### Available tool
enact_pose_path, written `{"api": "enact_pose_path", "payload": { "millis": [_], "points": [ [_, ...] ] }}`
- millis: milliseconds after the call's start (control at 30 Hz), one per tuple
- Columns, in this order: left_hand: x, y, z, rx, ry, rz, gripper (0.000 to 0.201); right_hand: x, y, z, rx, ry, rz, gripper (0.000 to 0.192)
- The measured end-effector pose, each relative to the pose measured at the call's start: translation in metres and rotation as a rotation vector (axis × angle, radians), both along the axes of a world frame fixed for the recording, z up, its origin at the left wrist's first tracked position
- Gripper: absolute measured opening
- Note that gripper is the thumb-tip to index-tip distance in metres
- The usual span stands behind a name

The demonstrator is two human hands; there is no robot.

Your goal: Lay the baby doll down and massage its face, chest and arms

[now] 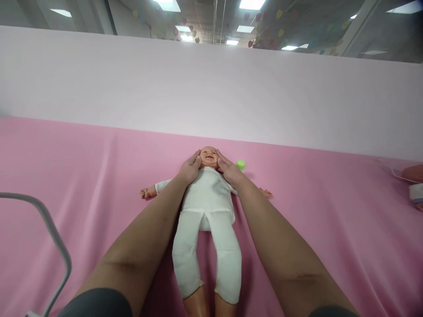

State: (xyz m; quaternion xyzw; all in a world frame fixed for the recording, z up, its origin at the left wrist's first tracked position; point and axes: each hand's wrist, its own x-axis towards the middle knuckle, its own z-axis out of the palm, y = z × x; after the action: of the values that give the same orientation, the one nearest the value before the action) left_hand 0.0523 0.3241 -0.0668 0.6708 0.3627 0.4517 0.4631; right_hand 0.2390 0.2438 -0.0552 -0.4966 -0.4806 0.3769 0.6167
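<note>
Both my hands cup the doll's head [209, 157]: my left hand [191, 168] and my right hand [230, 171] press open-palmed against its cheeks. The doll [206, 211] lies face-up on the pink sheet [82, 176], a green ball [241, 164] just beside my right hand

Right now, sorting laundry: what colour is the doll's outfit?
White, top and trousers alike; the doll shows in the head view.

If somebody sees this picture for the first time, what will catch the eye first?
First comes the baby doll in white clothes, lying on its back in the middle of the pink sheet. The left hand and right hand cup the doll's head from both sides. A small green object lies just right of the head.
</note>
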Motion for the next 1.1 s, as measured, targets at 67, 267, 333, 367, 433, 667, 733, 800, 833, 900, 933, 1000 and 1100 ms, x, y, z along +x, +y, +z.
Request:
{"api": "enact_pose_path", "payload": {
  "millis": [67, 267, 333, 367, 433, 667, 733, 800, 833, 900, 933, 1000, 1100],
  "points": [
    [-0.001, -0.003, 0.006, 0.024, 0.08, 0.032, 0.07, -0.002, -0.001, 0.001, 0.007, -0.076, 0.02, 0.07],
    [-0.003, -0.006, 0.017, 0.041, 0.225, 0.013, 0.092, -0.011, 0.006, -0.008, 0.07, -0.152, -0.08, 0.085],
    [-0.005, -0.003, 0.016, 0.042, 0.203, 0.001, 0.091, -0.011, 0.007, -0.01, 0.079, -0.155, -0.067, 0.086],
    [-0.005, -0.001, 0.014, 0.039, 0.182, -0.001, 0.09, -0.011, 0.008, -0.011, 0.078, -0.161, -0.061, 0.087],
    [-0.006, 0.002, 0.01, 0.028, 0.144, -0.014, 0.089, -0.009, 0.007, -0.01, 0.07, -0.172, -0.05, 0.087],
    [-0.004, 0.008, 0.001, -0.069, 0.022, -0.141, 0.086, -0.002, 0.001, -0.001, -0.003, -0.136, 0.107, 0.091],
    [-0.004, 0.01, -0.002, -0.094, -0.02, -0.152, 0.083, -0.002, 0.001, -0.001, -0.013, -0.144, 0.111, 0.089],
    [-0.003, 0.014, -0.006, -0.117, -0.046, -0.145, 0.081, -0.002, 0.001, -0.002, -0.018, -0.115, 0.115, 0.086],
    [-0.002, 0.015, -0.008, -0.127, -0.052, -0.135, 0.08, -0.003, 0.001, -0.002, -0.026, -0.083, 0.119, 0.083],
    [-0.002, 0.016, -0.009, -0.133, -0.047, -0.111, 0.078, -0.003, 0.001, -0.002, -0.055, -0.015, 0.121, 0.08],
    [-0.002, 0.016, -0.008, -0.127, -0.031, -0.099, 0.079, -0.003, 0.0, -0.002, -0.067, 0.005, 0.117, 0.079],
    [-0.003, 0.012, -0.004, -0.091, 0.033, -0.081, 0.081, -0.004, -0.001, -0.001, -0.07, -0.019, 0.091, 0.077],
    [-0.005, 0.002, 0.007, -0.015, 0.163, -0.069, 0.092, -0.005, 0.0, -0.002, -0.021, -0.161, -0.004, 0.081]
  ]
}}
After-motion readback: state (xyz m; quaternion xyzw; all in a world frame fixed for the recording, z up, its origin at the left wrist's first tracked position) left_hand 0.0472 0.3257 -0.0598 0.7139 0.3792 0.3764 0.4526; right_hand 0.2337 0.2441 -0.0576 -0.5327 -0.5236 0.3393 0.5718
